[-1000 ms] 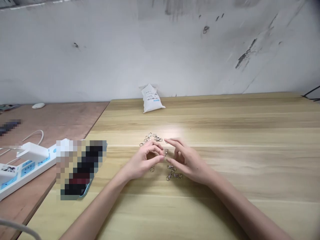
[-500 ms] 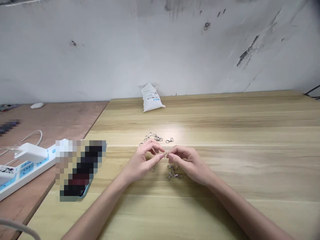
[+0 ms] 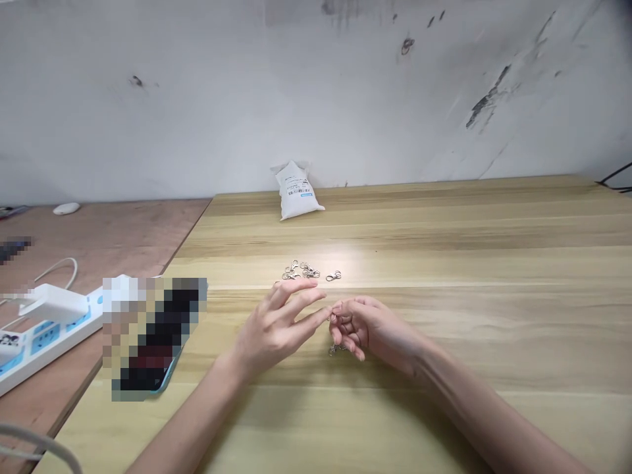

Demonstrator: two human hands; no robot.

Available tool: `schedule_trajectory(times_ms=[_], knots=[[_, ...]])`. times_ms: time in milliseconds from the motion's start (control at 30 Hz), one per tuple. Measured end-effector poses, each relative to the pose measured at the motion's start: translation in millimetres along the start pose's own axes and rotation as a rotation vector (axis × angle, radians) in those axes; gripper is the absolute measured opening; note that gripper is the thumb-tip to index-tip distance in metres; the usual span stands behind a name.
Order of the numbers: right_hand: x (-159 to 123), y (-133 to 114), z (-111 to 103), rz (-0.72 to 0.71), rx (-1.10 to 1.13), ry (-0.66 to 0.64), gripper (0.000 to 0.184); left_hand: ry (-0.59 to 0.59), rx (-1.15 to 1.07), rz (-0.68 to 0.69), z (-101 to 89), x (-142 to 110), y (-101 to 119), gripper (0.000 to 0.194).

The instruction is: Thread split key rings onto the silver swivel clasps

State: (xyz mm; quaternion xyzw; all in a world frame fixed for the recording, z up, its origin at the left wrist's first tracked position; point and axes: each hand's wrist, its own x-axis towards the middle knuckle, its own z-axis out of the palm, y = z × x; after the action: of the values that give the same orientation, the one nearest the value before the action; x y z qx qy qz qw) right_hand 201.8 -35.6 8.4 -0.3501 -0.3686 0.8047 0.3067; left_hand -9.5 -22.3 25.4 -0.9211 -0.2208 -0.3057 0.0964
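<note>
Your left hand [image 3: 274, 329] is open, fingers spread, holding nothing. Your right hand [image 3: 372, 329] is curled over small silver metal swivel clasps [image 3: 336, 349], grip unclear. A loose heap of silver clasps [image 3: 300, 270] lies within reach, centre of the pale wood-grain worktop [image 3: 444, 263].

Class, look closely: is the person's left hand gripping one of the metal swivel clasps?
No: the left hand is open, fingers spread, with swivel clasps lying on the wooden table ahead of it.
</note>
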Motion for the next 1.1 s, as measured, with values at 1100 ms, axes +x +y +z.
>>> schedule_trajectory(times_ms=[1100], knots=[[0,2,17,-0.297,-0.520,0.162,0.031,0.082,-0.020,-0.389,3.8,10,10,0.008]])
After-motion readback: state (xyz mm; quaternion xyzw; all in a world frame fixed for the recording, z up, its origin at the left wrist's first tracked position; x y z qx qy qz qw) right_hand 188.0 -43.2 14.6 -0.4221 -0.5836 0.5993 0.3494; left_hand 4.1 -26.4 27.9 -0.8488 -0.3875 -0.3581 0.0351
